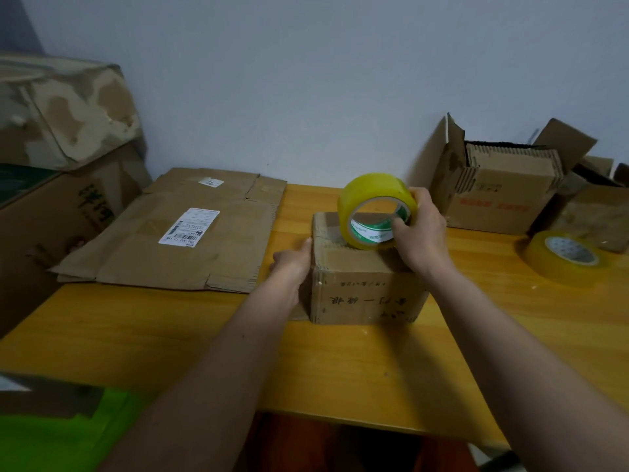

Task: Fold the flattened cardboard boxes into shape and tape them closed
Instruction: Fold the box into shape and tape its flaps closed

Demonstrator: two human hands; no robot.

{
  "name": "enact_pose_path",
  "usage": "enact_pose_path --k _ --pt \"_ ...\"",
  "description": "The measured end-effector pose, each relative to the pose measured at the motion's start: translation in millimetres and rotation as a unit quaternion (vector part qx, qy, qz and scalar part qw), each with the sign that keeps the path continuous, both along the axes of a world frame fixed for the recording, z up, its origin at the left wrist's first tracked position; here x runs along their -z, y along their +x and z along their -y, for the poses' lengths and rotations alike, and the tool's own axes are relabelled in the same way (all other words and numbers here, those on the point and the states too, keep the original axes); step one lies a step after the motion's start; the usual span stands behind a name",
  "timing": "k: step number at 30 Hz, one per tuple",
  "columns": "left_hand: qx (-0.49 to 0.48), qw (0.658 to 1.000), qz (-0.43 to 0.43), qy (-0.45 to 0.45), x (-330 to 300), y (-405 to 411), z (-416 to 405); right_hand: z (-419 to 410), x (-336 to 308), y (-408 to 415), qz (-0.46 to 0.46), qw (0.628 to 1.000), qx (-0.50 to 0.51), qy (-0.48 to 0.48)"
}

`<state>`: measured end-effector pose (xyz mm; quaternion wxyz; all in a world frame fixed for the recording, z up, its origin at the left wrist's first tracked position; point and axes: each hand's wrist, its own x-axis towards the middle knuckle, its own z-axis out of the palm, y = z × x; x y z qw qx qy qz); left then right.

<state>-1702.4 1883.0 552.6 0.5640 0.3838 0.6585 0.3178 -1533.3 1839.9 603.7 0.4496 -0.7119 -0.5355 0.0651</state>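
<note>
A small folded cardboard box [366,294] with handwriting on its front stands on the yellow table [340,362]. On the box top stands a yellow tape roll [369,194] on edge, gripped by my right hand [420,233] with fingers over the rim and thumb through the core. My left hand [292,260] presses flat against the box's left side, thumb at the top edge. A flattened cardboard box [177,240] with a white shipping label lies to the left.
A second tape roll [566,257] lies flat at the right. Behind it stand an open box [500,199] stuffed with flat cardboard and a smaller box [595,216]. Large cartons [61,185] stack at the far left. The wall is close behind.
</note>
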Motion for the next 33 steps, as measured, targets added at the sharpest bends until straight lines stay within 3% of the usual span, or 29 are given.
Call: enact_pose_path --k 3,6,8,9,11,15,21,25,27,30,33 --pt "0.017 0.999 -0.033 0.013 8.0 -2.8 4.1 2.9 0.1 -0.4 -0.016 1.000 0.004 0.000" --pt "0.013 0.974 -0.077 0.214 -1.0 -3.9 11.2 2.9 1.6 -0.9 -0.050 0.999 0.019 -0.009" --pt "0.132 0.908 -0.148 0.368 -11.9 -2.9 16.6 2.5 2.9 -0.8 -0.068 0.997 0.018 -0.010" --pt "0.220 0.866 -0.211 0.396 -15.2 -1.4 18.6 2.4 3.7 -0.5 -0.073 0.997 0.015 -0.010" --pt "0.341 0.790 -0.348 0.372 -16.3 -0.3 18.8 2.2 4.5 0.1 -0.080 0.997 0.006 -0.008" --pt "0.375 0.715 -0.500 0.315 -21.7 -0.2 13.9 0.4 4.3 1.0 -0.092 0.995 -0.021 -0.012" --pt "0.394 0.695 -0.527 0.289 -25.6 -0.6 15.7 2.5 -1.5 7.6 -0.030 0.999 -0.025 -0.015" --pt "0.396 0.703 -0.516 0.288 -26.3 -1.1 15.3 8.4 -11.1 43.1 0.044 0.999 0.026 0.004" --pt "0.400 0.700 -0.519 0.285 -27.9 2.6 16.4 10.0 -7.6 52.7 0.015 0.999 0.044 0.010" --pt "0.414 0.693 -0.533 0.253 -35.6 5.6 16.1 7.2 1.2 48.9 -0.106 0.993 0.039 0.023" --pt "0.409 0.665 -0.582 0.227 -44.3 18.7 15.8 3.2 8.6 45.0 -0.175 0.984 0.010 0.021"
